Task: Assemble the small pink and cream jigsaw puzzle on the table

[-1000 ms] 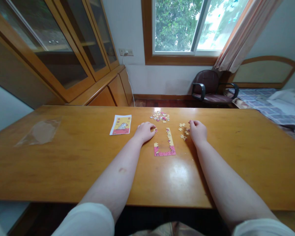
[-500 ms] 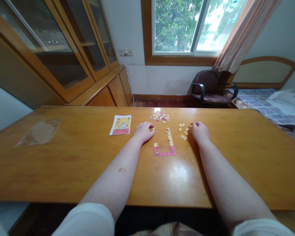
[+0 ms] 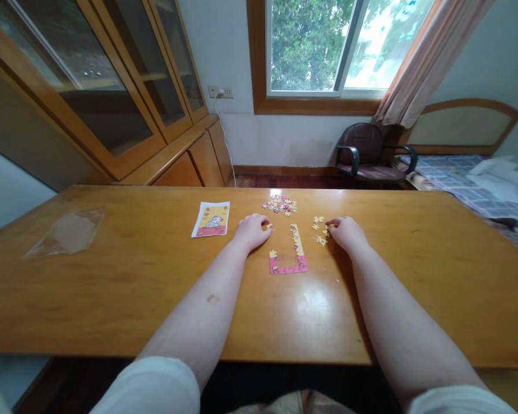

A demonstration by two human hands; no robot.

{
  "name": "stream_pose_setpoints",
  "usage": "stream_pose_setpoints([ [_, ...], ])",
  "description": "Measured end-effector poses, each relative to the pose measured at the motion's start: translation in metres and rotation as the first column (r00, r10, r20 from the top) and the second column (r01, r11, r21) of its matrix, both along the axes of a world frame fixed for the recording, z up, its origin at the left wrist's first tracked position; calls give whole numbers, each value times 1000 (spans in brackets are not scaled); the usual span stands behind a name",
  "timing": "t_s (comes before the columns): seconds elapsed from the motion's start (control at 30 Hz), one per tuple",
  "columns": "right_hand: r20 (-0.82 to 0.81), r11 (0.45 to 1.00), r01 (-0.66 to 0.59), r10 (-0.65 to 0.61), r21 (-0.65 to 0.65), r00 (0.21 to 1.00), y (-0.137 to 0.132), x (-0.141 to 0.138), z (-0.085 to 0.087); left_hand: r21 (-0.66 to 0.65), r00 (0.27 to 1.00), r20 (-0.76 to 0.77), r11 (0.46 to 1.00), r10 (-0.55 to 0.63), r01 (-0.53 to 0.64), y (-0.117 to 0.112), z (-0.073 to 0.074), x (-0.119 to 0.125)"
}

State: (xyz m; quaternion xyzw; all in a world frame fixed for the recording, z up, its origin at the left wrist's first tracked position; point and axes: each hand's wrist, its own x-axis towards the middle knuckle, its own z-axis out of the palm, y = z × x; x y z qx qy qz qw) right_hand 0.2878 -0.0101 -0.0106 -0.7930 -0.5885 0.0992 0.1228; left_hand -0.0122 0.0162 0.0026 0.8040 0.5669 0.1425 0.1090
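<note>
Head view, taken as a clock face centred on the partly joined puzzle (image 3: 288, 269) with 12 o'clock away from the person, showed two pale sleeves (image 3: 151, 382) nearest, at 7 and 5 o'clock. Bare forearms reached from them over the wooden table (image 3: 103, 299).

At the centre, the puzzle lay flat. Its pink bottom edge was joined across, its 3 o'clock side ran upward into yellow, and its 9 o'clock side was built only a little way up from the corner. The middle lay open and the 12 o'clock edge was missing, so by my judgement part of the border was done, while the rest and all the filling remained.

The hands were well apart. At 10 o'clock, the left hand (image 3: 251, 232) had curled fingers at a single piece (image 3: 270, 227); whether they pinched it or merely touched it, I could not tell. Between 2 and 3 o'clock, the right hand (image 3: 349, 233) had its fingertips at a few loose yellow pieces (image 3: 318, 219); any grip there was hidden.

Farther along 10 o'clock, past the left hand, lay a picture card (image 3: 211, 219) in similar pink and yellow. At 12 o'clock sat a heap of unjoined pieces (image 3: 280, 203), and beyond the table, toward 1 o'clock, an armchair (image 3: 365, 149).
</note>
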Motion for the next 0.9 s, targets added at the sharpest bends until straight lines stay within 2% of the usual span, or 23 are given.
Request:
stream_pose_setpoints([
  [0.67,-57,999,46,-45,10,997,2,-4,0,-22,1000,-10,1000,-5,5,0,2,0],
  [0.9,-35,998,53,-52,22,998,-4,-10,11,-22,1000,-6,1000,2,-2,0,2,0],
])
